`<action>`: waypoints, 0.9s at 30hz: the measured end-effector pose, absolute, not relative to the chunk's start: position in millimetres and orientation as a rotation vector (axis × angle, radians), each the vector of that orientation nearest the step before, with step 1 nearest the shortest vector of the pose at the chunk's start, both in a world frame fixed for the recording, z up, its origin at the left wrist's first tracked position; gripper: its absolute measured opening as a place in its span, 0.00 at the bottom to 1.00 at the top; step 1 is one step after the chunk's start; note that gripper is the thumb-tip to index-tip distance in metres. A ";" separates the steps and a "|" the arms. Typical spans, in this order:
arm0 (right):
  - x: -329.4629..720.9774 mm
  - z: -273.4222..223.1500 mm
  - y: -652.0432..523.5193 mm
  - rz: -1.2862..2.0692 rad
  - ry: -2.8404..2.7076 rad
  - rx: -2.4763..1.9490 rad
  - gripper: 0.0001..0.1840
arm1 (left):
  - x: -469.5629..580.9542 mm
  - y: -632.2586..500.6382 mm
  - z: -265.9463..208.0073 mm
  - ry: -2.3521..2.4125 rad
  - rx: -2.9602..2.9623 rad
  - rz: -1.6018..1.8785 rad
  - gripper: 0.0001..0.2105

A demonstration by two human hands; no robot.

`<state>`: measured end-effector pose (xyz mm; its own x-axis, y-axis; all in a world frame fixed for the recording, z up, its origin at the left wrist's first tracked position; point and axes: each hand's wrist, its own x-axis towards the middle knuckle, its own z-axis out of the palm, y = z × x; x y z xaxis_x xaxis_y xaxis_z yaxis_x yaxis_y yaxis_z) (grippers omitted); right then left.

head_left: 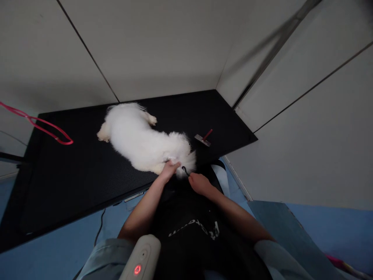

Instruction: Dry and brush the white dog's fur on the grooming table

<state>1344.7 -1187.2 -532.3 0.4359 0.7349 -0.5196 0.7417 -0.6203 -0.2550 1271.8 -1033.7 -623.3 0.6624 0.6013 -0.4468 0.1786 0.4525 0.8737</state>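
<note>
Two hands work at centre frame: the left hand (169,169) is closed on the white dog's (140,140) fur, the right hand (199,182) pinches small black scissors (184,169). Best kept slow, blades angled away from skin, dog held steady on the black table (72,179).

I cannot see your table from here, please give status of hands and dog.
Left hand in the fur of the white dog. Right hand grips small black tool at the fur. Slicker brush lies apart on table.
</note>
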 end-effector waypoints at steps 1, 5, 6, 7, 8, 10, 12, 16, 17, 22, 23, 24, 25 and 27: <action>1343.2 -534.4 -1187.0 -0.937 1.363 2.659 0.22 | 1270.4 -1033.9 -622.5 0.836 1.146 0.297 0.17; 1336.2 -543.3 -1197.6 -1.025 1.339 2.556 0.20 | 1271.7 -1029.0 -618.9 0.862 1.119 0.451 0.18; 1335.5 -544.0 -1202.8 -1.077 1.326 2.505 0.19 | 1273.4 -1025.9 -617.6 0.889 1.083 0.509 0.19; 1335.7 -543.7 -1208.1 -1.119 1.310 2.462 0.18 | 1275.2 -1022.5 -616.2 0.906 1.054 0.556 0.19; 1336.8 -542.1 -1212.6 -1.142 1.294 2.444 0.18 | 1276.8 -1019.3 -614.7 0.910 1.038 0.578 0.20; 1341.8 -535.7 -1216.1 -1.102 1.300 2.523 0.19 | 1278.8 -1015.4 -611.9 0.879 1.037 0.534 0.20; 1348.4 -527.5 -1209.4 -1.001 1.338 2.692 0.21 | 1279.2 -1016.3 -609.3 0.825 1.010 0.458 0.20; 1354.1 -520.4 -1176.8 -0.816 1.314 2.904 0.20 | 1277.0 -1024.0 -605.9 0.770 0.833 0.328 0.19; 1352.9 -522.0 -1169.7 -0.794 1.290 2.895 0.20 | 1276.4 -1025.1 -606.1 0.769 0.798 0.310 0.19; 1337.1 -544.6 -1169.6 -0.856 1.267 2.708 0.21 | 1275.9 -1022.3 -616.7 0.800 0.836 0.337 0.20; 1333.5 -549.8 -1176.4 -0.905 1.284 2.651 0.21 | 1276.6 -1020.8 -618.8 0.806 0.853 0.359 0.21; 1330.1 -554.1 -1184.3 -0.967 1.298 2.588 0.20 | 1277.5 -1019.0 -620.0 0.811 0.860 0.392 0.21; 1327.2 -557.2 -1192.5 -1.032 1.305 2.528 0.18 | 1278.6 -1017.1 -619.9 0.812 0.859 0.428 0.21; 1323.9 -558.2 -1206.9 -1.141 1.290 2.436 0.16 | 1280.6 -1013.1 -616.0 0.814 0.861 0.465 0.22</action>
